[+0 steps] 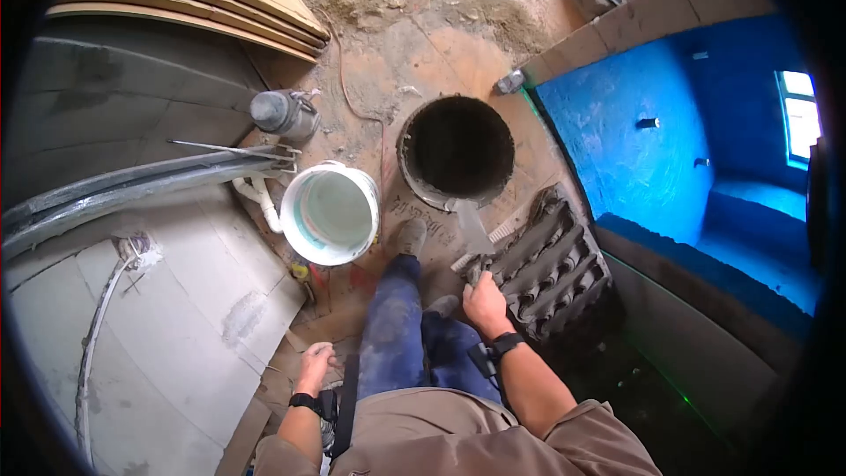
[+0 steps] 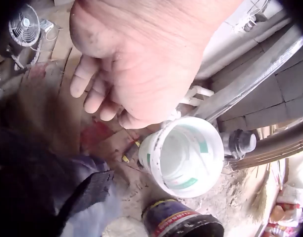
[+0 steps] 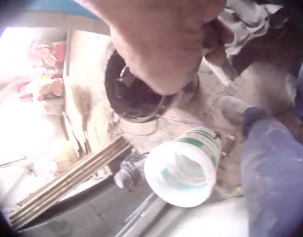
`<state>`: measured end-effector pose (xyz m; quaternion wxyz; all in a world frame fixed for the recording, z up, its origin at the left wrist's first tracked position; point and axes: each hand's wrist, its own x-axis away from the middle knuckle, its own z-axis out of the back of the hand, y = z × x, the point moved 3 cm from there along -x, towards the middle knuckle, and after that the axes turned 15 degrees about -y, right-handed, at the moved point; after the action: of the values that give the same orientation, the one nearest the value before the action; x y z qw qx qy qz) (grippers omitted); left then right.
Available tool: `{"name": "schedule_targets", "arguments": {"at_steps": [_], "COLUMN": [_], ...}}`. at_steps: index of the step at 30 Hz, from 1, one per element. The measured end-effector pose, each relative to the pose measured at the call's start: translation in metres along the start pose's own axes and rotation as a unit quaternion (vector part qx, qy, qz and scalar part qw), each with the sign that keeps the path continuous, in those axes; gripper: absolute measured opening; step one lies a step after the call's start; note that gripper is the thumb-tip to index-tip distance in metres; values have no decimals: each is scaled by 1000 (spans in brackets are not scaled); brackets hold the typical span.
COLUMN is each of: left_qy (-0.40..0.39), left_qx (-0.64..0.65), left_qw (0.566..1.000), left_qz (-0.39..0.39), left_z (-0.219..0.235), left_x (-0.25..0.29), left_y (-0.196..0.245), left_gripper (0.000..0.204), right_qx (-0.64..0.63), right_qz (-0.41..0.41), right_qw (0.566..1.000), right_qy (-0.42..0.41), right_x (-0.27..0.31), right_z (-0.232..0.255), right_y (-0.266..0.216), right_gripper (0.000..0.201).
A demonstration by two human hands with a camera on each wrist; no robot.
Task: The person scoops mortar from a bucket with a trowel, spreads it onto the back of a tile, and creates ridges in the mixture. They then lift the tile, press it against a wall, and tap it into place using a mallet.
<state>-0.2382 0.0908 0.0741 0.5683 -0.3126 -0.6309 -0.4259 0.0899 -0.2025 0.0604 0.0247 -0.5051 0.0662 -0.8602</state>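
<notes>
Boards [image 1: 189, 0]: stacked at ten o'clock, as we count round our trowel [image 1: 476, 229] from overhead.
Left hand [image 1: 315, 368]: eight o'clock, fingers loosely bent, holding nothing.
White bucket [image 1: 330, 257]: nine o'clock, standing upright.
Dark bucket [image 1: 423, 189]: near twelve; we cannot tell whether the blade touches its rim.
Right hand [image 1: 485, 304]: six o'clock, fingers closed round the trowel's handle.
Paste [image 1: 564, 264]: four o'clock, ridged, beside our trowel.
Blue wall [image 1: 608, 119]: two o'clock.

White bucket [image 1: 330, 258], dark bucket [image 1: 421, 189] on floor [image 1: 374, 79]
</notes>
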Motion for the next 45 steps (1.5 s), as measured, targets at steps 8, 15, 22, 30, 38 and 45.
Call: {"name": "schedule_targets", "arguments": {"at_steps": [8, 15, 22, 30, 38, 45], "left_qy": [0, 18, 37, -3, -51, -25], "left_qx": [60, -58, -34, -139, -243, -329], "left_qw": [998, 996, 998, 990, 969, 943], "left_qz": [-26, 59, 25, -12, -14, -39], "left_z": [0, 47, 43, -3, -64, -37], "left_x": [-7, 3, -2, -7, 0, -2], "left_y": [36, -21, 35, 84, 75, 62], "left_gripper": [23, 21, 24, 29, 29, 22], "right_qx": [57, 334, -476, -625, -531, -868], "right_qz": [58, 205, 32, 219, 156, 191], "right_qw": [994, 900, 805, 748, 756, 452], "right_qy": [74, -191, -354, -48, 350, -76], "right_x": [-122, -210, -171, 45, 67, 36], "right_z": [142, 140, 103, 58, -22, -75], "right_y": [-21, -41, -10, 27, 97, 176], "right_gripper": [36, 27, 29, 34, 40, 11]}}
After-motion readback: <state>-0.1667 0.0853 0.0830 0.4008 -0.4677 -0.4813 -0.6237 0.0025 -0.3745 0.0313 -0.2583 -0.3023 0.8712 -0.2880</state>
